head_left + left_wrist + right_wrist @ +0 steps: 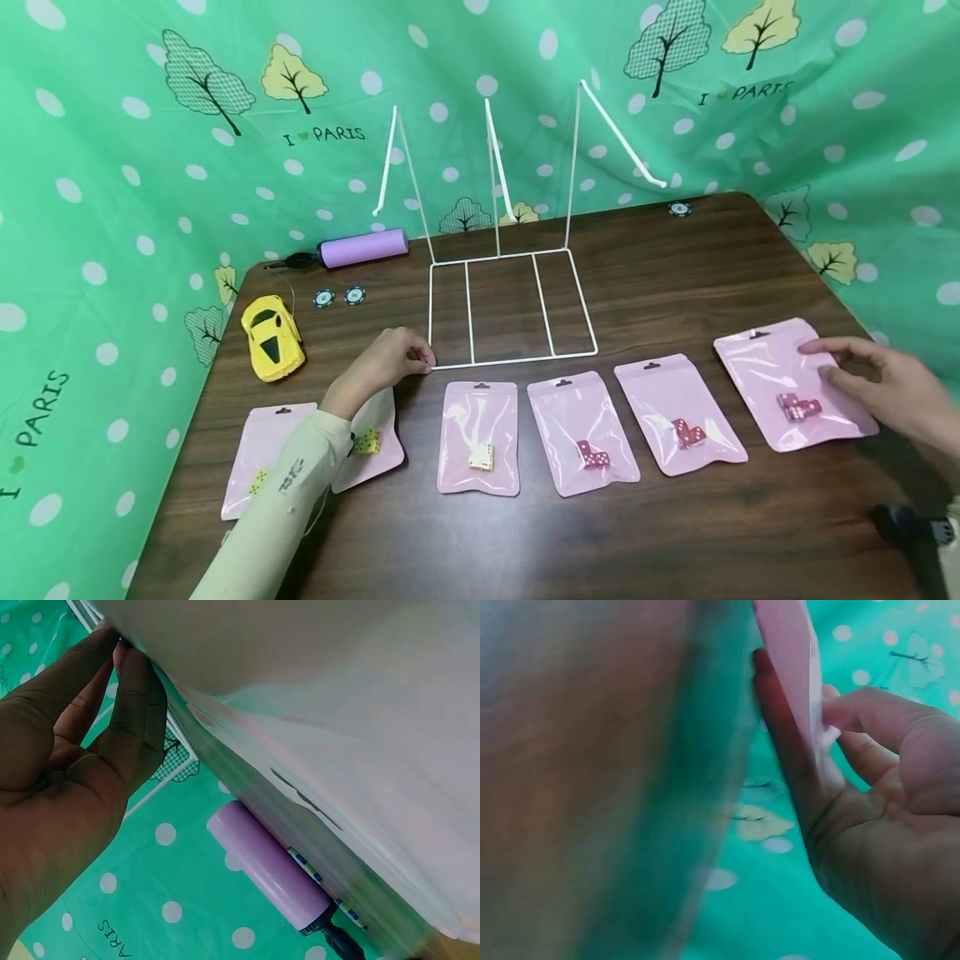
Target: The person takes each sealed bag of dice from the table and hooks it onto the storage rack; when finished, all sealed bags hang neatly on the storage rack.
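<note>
While the left hand (386, 362) pinches the near left corner of a white wire rack (469, 312), thumb and fingertips together, the right hand (892, 387) holds the right edge of a pink bag (776, 371) between thumb and fingers. The rack stands mid-table, its three arms upright at the back; the held bag is at the right end of a row of six, in front of the rack. Red dice (798, 407) show through it. Next to it are two more bags with red dice, then one with white; the two leftmost, with yellow dice, are partly covered by a pale sleeve (281, 487). Dark lettering on the sleeve is too small to read.

On the table's left sit a yellow toy car (273, 337), two poker chips (355, 295) with unreadable centres and a purple cylinder (365, 248) with a black end. Another chip (679, 209) lies at back right. Behind, a green dotted cloth (450, 50) with trees reads "I PARIS", a heart between the words, at left and right; the phrase runs sideways near the left edge.
</note>
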Motion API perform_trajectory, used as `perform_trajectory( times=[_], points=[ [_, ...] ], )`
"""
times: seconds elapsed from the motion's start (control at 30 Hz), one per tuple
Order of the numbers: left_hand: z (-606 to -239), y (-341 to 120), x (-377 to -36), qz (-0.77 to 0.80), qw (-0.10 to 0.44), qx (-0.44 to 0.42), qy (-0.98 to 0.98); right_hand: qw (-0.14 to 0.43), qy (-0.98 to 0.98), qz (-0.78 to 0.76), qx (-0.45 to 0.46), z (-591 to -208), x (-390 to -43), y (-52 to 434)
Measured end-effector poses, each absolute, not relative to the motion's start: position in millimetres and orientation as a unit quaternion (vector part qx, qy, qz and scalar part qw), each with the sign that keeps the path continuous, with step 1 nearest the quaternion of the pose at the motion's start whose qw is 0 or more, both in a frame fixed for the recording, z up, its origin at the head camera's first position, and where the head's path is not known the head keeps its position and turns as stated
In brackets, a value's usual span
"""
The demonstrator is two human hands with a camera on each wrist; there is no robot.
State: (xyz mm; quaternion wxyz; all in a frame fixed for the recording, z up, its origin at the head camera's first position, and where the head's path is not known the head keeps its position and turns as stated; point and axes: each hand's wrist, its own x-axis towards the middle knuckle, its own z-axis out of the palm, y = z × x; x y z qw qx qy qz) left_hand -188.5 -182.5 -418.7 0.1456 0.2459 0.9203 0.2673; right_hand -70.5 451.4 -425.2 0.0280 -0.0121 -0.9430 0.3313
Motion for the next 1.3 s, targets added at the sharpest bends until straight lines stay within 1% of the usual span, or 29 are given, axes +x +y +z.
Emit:
perform_trajectory(
  times=[0.1,0.2,0.4,0.53,0.7,0.8,0.93,1.1,1.23,1.3],
  points=[
    [-419.6,-183.0,-189.1,0.268,0.147,0.245,0.920,0.056,-0.942,0.331,-0.008,-404.5,-78.3,442.2],
    [-418.9,-184.0,-189.0,0.268,0.149,0.238,0.922,0.087,-0.916,0.392,0.005,-379.7,-86.5,424.7],
    [-417.4,-184.5,-187.3,0.274,0.155,0.232,0.920,0.161,-0.867,0.470,0.038,-331.1,-94.5,372.4],
    [-417.2,-184.7,-186.5,0.274,0.156,0.227,0.921,0.191,-0.844,0.493,0.085,-303.1,-96.0,337.7],
    [-415.8,-184.5,-186.3,0.278,0.157,0.227,0.920,0.196,-0.750,0.606,0.178,-283.9,-92.4,304.1],
    [-415.9,-185.4,-186.8,0.283,0.159,0.226,0.919,0.192,-0.708,0.645,0.214,-276.3,-92.4,288.3],
    [-416.6,-186.0,-186.4,0.287,0.165,0.221,0.917,0.181,-0.705,0.647,0.226,-272.5,-99.4,274.9],
    [-416.9,-183.4,-184.8,0.287,0.170,0.220,0.917,0.165,-0.707,0.653,0.216,-280.1,-112.2,272.2],
    [-416.7,-181.6,-184.8,0.285,0.168,0.219,0.918,0.167,-0.717,0.646,0.200,-285.5,-118.5,272.5],
    [-416.2,-181.3,-185.0,0.283,0.167,0.219,0.919,0.176,-0.745,0.615,0.187,-285.9,-119.9,271.4]
  ],
)
